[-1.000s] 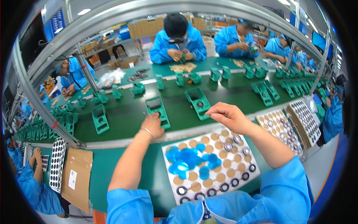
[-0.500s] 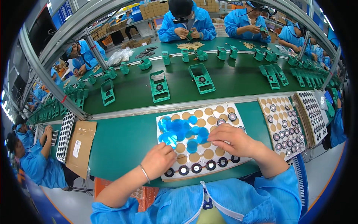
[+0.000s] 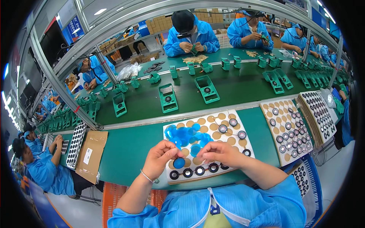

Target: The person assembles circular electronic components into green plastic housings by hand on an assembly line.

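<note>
Over the white tray [image 3: 246, 141] with round tan recesses, my left hand [image 3: 161, 157] pinches a small blue film disc [image 3: 179, 163] that hangs just below its fingertips. My right hand [image 3: 220, 154] is a short way to the right, thumb and fingers drawn together. Whatever those fingers hold, if anything, is too small to make out. Beyond my hands, a loose heap of translucent blue discs [image 3: 181, 136] covers the tray's left part. Black ring-shaped speakers [image 3: 188, 172] line its near edge, and a few more speakers [image 3: 242, 134] sit at its right side.
A second tray [image 3: 266, 110] with several speakers lies to the right, beside a stack of filled trays [image 3: 317, 114]. Green plastic housings [image 3: 167, 98] stand on the conveyor [image 3: 144, 102] ahead. Flat cardboard [image 3: 91, 152] lies left. Co-workers sit across and at the left.
My left hand has lifted a blue film disc off the heap toward me. My right hand has drawn back from the heap, nearer to the left. The view has shifted slightly.
</note>
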Demonstrator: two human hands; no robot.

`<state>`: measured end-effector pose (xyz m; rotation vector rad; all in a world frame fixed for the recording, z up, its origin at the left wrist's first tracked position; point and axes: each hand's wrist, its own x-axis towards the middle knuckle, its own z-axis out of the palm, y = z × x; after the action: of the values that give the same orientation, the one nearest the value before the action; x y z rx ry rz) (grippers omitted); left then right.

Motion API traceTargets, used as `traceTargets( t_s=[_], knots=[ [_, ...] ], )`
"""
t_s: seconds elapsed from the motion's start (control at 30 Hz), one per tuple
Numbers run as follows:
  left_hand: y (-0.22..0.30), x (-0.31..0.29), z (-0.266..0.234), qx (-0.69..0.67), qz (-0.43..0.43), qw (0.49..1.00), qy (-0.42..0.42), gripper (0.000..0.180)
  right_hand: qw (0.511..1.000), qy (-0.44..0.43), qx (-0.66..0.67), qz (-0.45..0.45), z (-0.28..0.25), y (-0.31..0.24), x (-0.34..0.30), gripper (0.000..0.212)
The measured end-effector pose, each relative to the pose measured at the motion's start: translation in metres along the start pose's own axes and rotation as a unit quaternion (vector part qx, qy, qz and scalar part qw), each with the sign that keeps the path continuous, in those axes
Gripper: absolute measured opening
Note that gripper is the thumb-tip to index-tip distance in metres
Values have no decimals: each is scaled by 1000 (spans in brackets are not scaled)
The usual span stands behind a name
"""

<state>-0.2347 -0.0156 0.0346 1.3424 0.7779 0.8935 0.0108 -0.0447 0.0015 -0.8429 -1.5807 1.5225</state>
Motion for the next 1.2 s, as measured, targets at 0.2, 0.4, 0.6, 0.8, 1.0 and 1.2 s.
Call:
traceTargets(
  t_s=[0.2, 0.4, 0.6, 0.8, 1.0, 1.2],
  knots=[
    [0, 7, 20, -197, 35, 978, -52, 9, 815, -162, 540, 133, 34, 9, 18, 39],
    [0, 9, 22, -238, 32, 969, -63, 9, 864, -134, 479, 73, 36, 18, 21, 39],
    [3, 5, 19, -68, 81, 994, -9, 10, 924, -116, 353, 85, 25, 3, 16, 43],
    [-2, -12, 7, 19, -5, 999, 42, 15, 983, 42, -146, -103, 26, -15, 16, 42],
    [-13, -11, 1, -16, -79, 997, 5, 17, 881, 93, -391, -249, 34, -20, 17, 48],
    [-17, -9, -1, -41, -89, 995, -1, 16, 839, 90, -462, -274, 38, -26, 17, 50]
  ],
)
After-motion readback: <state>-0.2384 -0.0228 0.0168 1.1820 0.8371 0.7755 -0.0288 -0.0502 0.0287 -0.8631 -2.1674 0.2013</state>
